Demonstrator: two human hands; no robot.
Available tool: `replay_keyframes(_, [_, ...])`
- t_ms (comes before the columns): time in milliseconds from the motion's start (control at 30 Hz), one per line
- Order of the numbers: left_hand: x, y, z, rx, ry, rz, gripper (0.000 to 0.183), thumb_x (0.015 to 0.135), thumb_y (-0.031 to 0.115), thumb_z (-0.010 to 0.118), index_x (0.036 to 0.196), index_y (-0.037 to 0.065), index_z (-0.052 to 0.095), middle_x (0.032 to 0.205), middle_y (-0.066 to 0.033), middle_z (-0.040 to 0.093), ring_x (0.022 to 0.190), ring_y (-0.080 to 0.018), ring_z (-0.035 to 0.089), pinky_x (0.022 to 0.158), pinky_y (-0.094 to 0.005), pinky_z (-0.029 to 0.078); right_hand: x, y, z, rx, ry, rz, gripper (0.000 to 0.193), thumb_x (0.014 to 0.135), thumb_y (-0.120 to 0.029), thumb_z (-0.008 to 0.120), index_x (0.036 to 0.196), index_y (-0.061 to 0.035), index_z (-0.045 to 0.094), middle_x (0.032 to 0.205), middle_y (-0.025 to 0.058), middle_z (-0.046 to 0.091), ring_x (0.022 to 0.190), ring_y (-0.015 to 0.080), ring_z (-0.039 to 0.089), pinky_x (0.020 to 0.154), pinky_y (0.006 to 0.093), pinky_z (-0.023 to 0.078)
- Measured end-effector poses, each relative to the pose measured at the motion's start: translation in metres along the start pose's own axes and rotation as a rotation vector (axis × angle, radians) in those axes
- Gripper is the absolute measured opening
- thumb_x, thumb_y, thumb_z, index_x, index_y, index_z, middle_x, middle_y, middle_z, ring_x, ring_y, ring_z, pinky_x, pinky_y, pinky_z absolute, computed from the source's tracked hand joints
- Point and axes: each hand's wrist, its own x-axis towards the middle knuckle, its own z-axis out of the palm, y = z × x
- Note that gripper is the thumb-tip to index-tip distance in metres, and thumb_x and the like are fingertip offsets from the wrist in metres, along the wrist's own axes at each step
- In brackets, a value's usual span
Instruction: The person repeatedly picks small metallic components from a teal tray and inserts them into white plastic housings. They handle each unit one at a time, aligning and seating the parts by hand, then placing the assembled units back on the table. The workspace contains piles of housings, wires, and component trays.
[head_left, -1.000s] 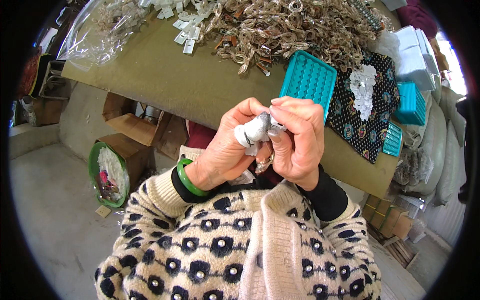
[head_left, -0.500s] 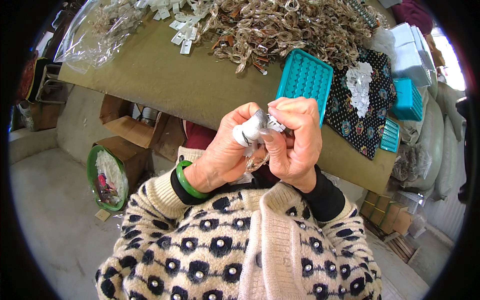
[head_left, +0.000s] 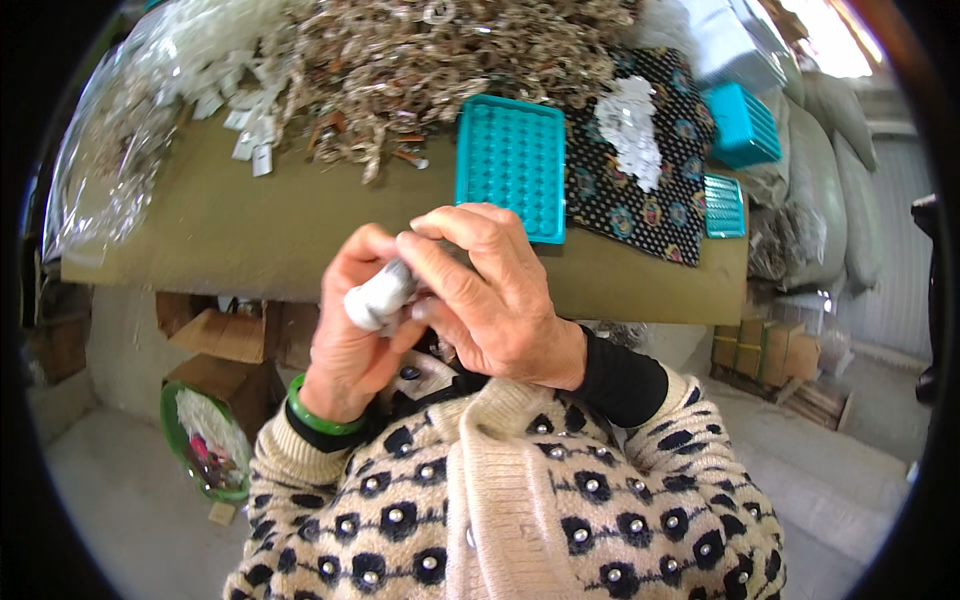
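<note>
My left hand (head_left: 345,345), with a green bangle at its wrist, is closed in front of my chest, short of the table edge. A white, tube-like wrapping with a greyish end (head_left: 380,297) shows at its thumb side; whether it covers the thumb or is a separate piece I cannot tell. My right hand (head_left: 500,300) is closed against it, its bent fingers over the left fingertips. Whatever lies between the fingers is hidden and blurred. Beyond the right hand, a teal tray (head_left: 512,165) with rows of round hollows lies on the table.
A heap of coiled clear cords (head_left: 440,60) covers the table's far side, beside small white plastic pieces (head_left: 258,135). White flakes (head_left: 632,130) lie on a dark patterned cloth (head_left: 650,215). Teal baskets (head_left: 742,125) stand at the right. A green basin (head_left: 175,435) sits on the floor at left.
Both hands have shifted left across the view, while the whole scene has swung with the head. The small white piece and looped cord seen at my fingers before are now hidden.
</note>
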Motion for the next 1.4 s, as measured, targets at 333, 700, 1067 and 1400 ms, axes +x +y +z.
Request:
replay_keyframes(333, [0.007,0.006,-0.011,-0.052,-0.149,0.061,0.022,0.096,0.017,0.063,0.114,0.008,0.054,0.109,-0.0165,0.052,0.088,-0.0251,0.065,0.04,-0.016,0.036,-0.054,0.09,-0.11,-0.897,0.154,0.356,0.017,0.082,0.005,0.058,0.098,0.0027,0.064,0.097,0.0155,0.056,0.092,0.0311,0.056,0.082,0.0394,0.047])
replay_keyframes(700, [0.013,0.001,-0.019,0.002,-0.122,0.011,0.024,0.095,0.016,0.062,0.116,0.007,0.055,0.11,-0.017,0.052,0.084,-0.0239,0.065,0.039,-0.0179,0.042,-0.07,0.095,-0.135,-0.535,0.169,0.55,0.015,0.086,0.01,0.056,0.092,0.0002,0.065,0.095,0.0106,0.06,0.085,0.0236,0.062,0.071,0.0319,0.051])
replay_keyframes(1067, [0.013,-0.001,-0.017,0.106,-0.05,0.016,0.027,0.094,0.017,0.064,0.117,0.004,0.057,0.117,-0.0224,0.057,0.088,-0.0274,0.069,0.049,-0.0252,0.057,-0.069,0.089,-0.102,-0.481,-0.046,0.405,0.021,0.078,0.006,0.069,0.097,-0.0004,0.065,0.089,0.0099,0.055,0.082,0.0266,0.058,0.071,0.0359,0.049])
replay_keyframes(1400, [0.01,-0.001,-0.014,0.07,-0.053,-0.016,0.028,0.093,0.016,0.065,0.117,0.003,0.058,0.116,-0.0232,0.06,0.087,-0.0286,0.07,0.052,-0.0299,0.059,-0.055,0.085,-0.11,-0.383,-0.144,0.459,0.011,0.082,0.006,0.066,0.089,-0.0012,0.062,0.082,0.0055,0.059,0.073,0.0175,0.06,0.064,0.0306,0.049])
